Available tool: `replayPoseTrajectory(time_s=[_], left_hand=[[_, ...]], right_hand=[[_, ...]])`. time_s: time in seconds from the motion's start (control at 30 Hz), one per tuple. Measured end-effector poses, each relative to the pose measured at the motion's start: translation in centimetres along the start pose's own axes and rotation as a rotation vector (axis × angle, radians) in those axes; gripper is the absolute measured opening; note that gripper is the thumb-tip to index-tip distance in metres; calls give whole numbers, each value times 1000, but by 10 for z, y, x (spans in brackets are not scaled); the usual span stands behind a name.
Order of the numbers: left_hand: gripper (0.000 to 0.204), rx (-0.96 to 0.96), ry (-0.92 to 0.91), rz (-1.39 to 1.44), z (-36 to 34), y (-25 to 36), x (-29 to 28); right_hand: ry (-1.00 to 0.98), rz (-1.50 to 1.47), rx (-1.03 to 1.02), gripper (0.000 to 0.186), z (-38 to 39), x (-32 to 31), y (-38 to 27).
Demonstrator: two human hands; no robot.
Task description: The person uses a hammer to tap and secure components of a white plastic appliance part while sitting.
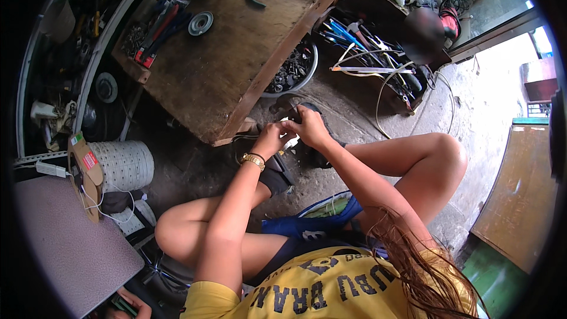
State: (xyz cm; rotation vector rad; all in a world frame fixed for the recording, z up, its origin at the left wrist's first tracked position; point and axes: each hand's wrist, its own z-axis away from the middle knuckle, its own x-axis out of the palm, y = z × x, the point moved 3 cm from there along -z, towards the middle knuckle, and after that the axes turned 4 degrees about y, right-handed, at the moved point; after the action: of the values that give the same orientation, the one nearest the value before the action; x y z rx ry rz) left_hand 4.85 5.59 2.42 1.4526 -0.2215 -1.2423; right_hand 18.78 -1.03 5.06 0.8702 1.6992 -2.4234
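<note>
The left hand (273,139) and right hand (312,129) meet, fingers curled; whether either grips anything, I cannot tell. The step in hand seems to be close fingertip work, and the next move likely calls for steadiness. Between the hands shows a small whitish piece (289,142), its outline unclear. Beyond them sits a basin (313,68) of dark parts; ahead-left, a wooden tabletop (195,77).

Daylight bleaches the floor (490,121) well right of the right hand (310,129) — shade pools left, under the desk (201,71); a blurred smudge (422,35) lies beyond — edges bow into black.
</note>
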Motion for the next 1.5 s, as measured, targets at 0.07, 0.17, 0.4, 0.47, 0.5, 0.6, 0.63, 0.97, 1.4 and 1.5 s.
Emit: replayPoseTrajectory(time_s=[0.07,0.17,0.4,0.47,0.5,0.6,0.63,0.97,1.4,1.5], left_hand=[[10,55,11,-49,0,-4,1],[9,153,24,-95,-3,-16,6],[11,206,-44,-39,-5,-10,11],[12,157,-66,-38,-6,-17,12],[13,123,-91,-54,-9,-17,10],[14,141,-119,-133,-13,-14,12],[14,167,-121,-165,-14,-14,13],[12,248,-129,-71,-19,-7,7],[12,341,-211,-190,-25,-1,17],[13,298,-218,-245,-28,-4,26]], right_hand=[[26,-38,20,41,5,4,1],[35,-40,60,40,10,2,4],[80,-121,96,36,39,-29,-3],[88,-123,114,33,46,-39,-8],[80,-122,144,32,50,-45,-7],[104,-71,142,29,62,-60,-4],[129,-29,138,29,66,-59,-4],[468,-273,-107,24,56,-167,-86],[597,-176,-124,21,54,-165,-60],[601,-373,-16,20,67,-181,-80]])
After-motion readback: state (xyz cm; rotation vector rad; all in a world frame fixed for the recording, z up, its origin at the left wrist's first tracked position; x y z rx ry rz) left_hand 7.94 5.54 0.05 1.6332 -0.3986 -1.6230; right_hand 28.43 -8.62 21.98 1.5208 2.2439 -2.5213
